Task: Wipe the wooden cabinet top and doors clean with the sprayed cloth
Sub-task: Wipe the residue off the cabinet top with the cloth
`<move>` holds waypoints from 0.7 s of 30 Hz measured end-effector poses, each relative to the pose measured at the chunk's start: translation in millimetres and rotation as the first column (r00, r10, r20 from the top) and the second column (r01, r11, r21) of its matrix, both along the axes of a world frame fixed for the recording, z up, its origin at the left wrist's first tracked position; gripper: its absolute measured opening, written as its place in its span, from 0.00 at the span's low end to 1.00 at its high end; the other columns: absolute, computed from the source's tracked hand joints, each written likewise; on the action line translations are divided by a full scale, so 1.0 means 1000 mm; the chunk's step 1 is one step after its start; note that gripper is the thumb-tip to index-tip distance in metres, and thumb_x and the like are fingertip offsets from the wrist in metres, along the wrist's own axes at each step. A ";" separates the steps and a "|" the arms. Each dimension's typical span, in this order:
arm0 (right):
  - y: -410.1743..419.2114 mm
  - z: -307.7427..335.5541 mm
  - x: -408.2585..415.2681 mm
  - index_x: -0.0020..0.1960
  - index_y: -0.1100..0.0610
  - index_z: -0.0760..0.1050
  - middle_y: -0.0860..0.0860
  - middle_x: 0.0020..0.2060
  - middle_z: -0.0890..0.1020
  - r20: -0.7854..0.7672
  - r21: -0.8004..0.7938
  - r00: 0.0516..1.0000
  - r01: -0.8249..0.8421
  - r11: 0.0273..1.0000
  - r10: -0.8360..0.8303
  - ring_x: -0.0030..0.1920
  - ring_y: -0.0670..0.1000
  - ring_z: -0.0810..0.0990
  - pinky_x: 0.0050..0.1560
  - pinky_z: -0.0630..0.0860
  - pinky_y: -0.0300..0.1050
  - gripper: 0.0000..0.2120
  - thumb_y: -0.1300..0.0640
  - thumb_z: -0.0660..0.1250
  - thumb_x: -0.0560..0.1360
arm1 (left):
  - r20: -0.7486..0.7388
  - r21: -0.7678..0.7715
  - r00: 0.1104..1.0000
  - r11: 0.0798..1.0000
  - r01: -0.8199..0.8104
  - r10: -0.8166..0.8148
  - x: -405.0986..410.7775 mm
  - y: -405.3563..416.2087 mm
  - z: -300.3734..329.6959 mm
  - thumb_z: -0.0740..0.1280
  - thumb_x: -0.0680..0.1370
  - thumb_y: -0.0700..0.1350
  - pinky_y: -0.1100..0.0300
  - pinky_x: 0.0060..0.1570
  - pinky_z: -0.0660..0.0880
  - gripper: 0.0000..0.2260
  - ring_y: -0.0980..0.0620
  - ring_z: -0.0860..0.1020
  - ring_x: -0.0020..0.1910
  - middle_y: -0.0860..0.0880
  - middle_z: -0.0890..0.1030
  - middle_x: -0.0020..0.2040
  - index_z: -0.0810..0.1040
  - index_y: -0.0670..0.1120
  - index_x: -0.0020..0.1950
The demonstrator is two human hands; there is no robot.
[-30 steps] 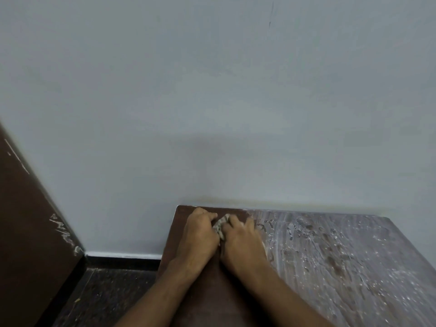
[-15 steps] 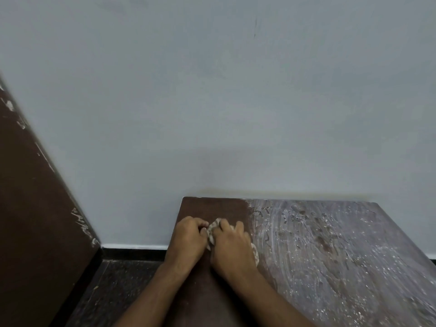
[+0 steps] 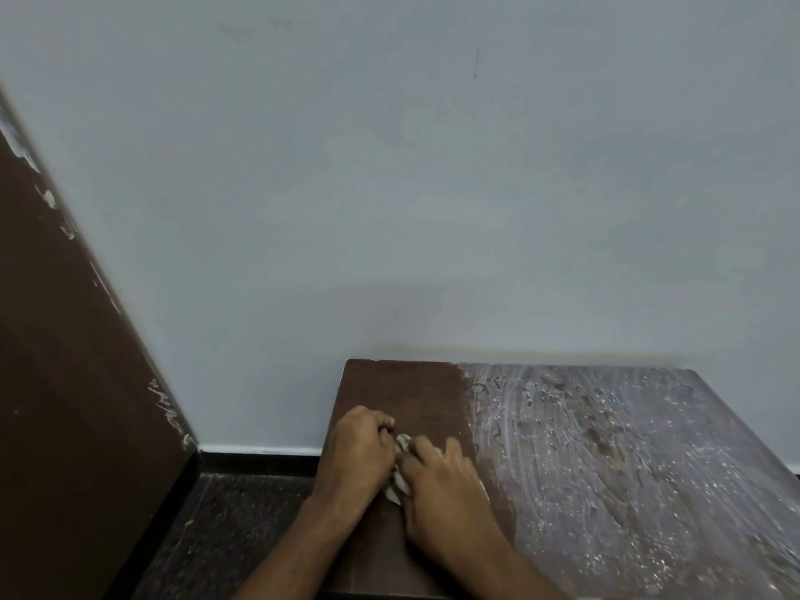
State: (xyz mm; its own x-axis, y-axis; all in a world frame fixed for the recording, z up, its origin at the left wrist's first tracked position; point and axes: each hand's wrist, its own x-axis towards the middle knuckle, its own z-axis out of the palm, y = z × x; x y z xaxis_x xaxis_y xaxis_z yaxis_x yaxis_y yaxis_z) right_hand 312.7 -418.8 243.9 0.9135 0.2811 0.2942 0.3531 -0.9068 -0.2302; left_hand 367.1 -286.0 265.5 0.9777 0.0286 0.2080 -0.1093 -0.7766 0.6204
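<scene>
Wooden cabinet top [image 3: 606,461] against pale wall [image 3: 389,188]: left strip dark, remainder streaked white. Left hand [image 3: 357,452] and right hand [image 3: 437,482], fingers curled, pressing bunched cloth [image 3: 400,485] onto dark strip.

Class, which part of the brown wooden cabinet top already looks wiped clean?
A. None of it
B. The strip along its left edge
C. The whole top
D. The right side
B: the strip along the left edge of the brown wooden cabinet top is dark and bare, while whitish streaks cover the rest.
</scene>
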 end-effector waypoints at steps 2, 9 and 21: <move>-0.006 -0.001 0.015 0.61 0.49 0.78 0.47 0.55 0.75 0.023 -0.005 0.999 0.042 0.999 -0.042 0.49 0.55 0.72 0.45 0.76 0.51 0.16 0.50 0.65 0.74 | 0.018 0.017 0.999 0.999 0.031 -0.031 -0.002 -0.004 0.000 0.65 0.77 0.40 0.65 0.57 0.73 0.12 0.54 0.79 0.54 0.51 0.82 0.53 0.85 0.49 0.56; 0.004 0.020 0.070 0.64 0.54 0.74 0.51 0.62 0.71 -0.104 -0.028 0.965 0.238 0.971 -0.239 0.59 0.57 0.68 0.58 0.71 0.54 0.15 0.56 0.57 0.80 | 0.081 0.024 0.997 1.000 0.016 -0.018 -0.007 -0.008 0.004 0.62 0.80 0.43 0.58 0.54 0.76 0.11 0.53 0.78 0.51 0.52 0.80 0.51 0.82 0.50 0.58; -0.006 0.009 0.002 0.60 0.51 0.77 0.50 0.55 0.76 -0.004 0.120 0.961 0.276 0.954 -0.277 0.52 0.56 0.72 0.51 0.73 0.52 0.13 0.54 0.59 0.79 | 0.056 0.021 0.990 0.992 0.126 -0.127 -0.021 -0.025 -0.008 0.65 0.79 0.41 0.68 0.50 0.68 0.10 0.53 0.78 0.49 0.49 0.80 0.49 0.85 0.48 0.55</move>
State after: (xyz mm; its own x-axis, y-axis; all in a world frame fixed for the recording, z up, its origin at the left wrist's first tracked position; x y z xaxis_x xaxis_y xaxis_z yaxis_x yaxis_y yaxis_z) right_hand 314.9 -425.2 253.0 0.9466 -0.0196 0.3218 0.0960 -0.9358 -0.3391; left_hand 345.6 -310.9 257.3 0.9599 -0.0983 0.2626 -0.2417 -0.7650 0.5970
